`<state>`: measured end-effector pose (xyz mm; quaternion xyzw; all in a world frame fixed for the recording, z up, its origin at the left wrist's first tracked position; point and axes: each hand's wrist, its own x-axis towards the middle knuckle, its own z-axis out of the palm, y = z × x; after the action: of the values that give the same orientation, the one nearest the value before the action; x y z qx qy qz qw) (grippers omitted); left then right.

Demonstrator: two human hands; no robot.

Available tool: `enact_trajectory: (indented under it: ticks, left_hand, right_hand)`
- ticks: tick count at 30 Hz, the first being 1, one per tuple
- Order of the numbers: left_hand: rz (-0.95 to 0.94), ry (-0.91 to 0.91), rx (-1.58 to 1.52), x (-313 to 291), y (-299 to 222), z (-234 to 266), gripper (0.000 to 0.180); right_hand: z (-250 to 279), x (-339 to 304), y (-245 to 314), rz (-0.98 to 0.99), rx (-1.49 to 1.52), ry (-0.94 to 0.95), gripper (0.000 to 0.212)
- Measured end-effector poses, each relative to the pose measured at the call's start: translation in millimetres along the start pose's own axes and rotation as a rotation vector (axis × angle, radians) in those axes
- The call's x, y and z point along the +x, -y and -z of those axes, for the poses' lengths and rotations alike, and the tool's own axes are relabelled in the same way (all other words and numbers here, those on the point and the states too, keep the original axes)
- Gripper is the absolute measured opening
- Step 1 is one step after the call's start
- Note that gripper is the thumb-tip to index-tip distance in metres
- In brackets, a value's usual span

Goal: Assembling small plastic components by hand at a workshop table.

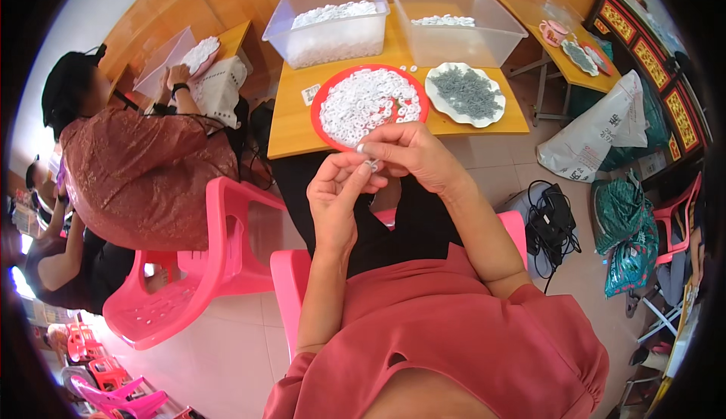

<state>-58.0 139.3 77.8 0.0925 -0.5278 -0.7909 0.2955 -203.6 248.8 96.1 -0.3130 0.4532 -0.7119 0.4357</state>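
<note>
Left hand (338, 190) and right hand (414, 154) together, I pinch small white plastic pieces (371, 166) — beside the round red plastic tray (315, 109), likely easing reach.

From above, we have open access to the red tray (316, 116) and the scalloped plate (435, 86). Behind them, two clear bins (461, 48) block the far side. A bare strip of table (291, 128) lets us pass left of the tray; lower down, the neighbouring pink chair (216, 215) crowds our left.
</note>
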Motion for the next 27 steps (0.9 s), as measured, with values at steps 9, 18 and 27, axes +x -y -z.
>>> enact_trajectory:
  ticks: [9,18,27]
  left_hand:
    - [0.028,0.049,-0.021,-9.3,-6.6,-12.4,0.013]
    - [0.035,0.129,0.106,-18.1,-9.0,-16.1,0.012]
    - [0.040,-0.001,-0.021,-17.8,-10.0,-16.2,0.013]
  right_hand:
    - [10.0,-11.6,9.8,-0.031,0.087,0.127,0.020]
    - [15.7,-23.8,10.4,0.035,-0.012,0.162,0.021]
    - [8.3,-23.6,13.8,0.024,0.035,0.015,0.026]
